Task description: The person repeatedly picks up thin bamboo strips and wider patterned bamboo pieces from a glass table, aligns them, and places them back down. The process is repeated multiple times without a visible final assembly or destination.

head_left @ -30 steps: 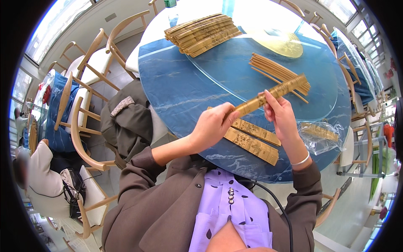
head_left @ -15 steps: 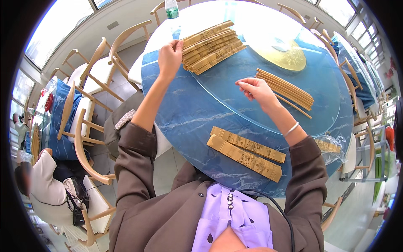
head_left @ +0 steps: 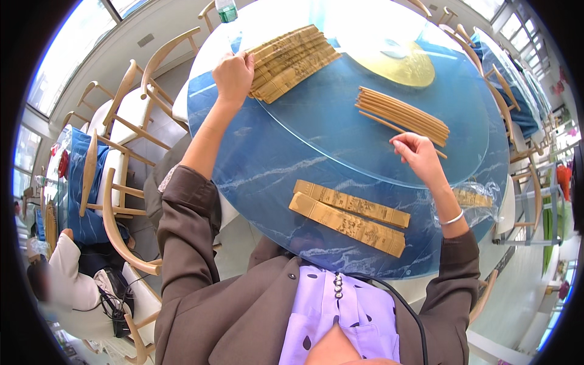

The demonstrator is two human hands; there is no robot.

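Note:
My left hand (head_left: 233,78) is closed at the left end of a fanned row of gold printed paper sleeves (head_left: 295,62), its thumb and fingers gripping their edge. To the right, a bundle of brown chopsticks (head_left: 404,115) lies on the glass turntable, with one chopstick (head_left: 382,121) set slightly apart along its near side. My right hand (head_left: 420,159) hovers beside that single stick, thumb and forefinger pinched together; nothing shows between them. Nearer to me, two long gold paper sleeves (head_left: 350,219) lie side by side on the blue tablecloth.
A round gold disc (head_left: 420,70) sits at the turntable's centre. Beyond the sleeves stands a water bottle (head_left: 226,11). A clear plastic bag (head_left: 480,207) with gold sleeves lies at the right edge. Wooden chairs (head_left: 115,194) surround the table; a person (head_left: 73,267) sits at the left.
My right hand has moved right and nearer to me, from the chopsticks' left end to beside the single stick. My left hand stays at the sleeves; the whole view has shifted slightly.

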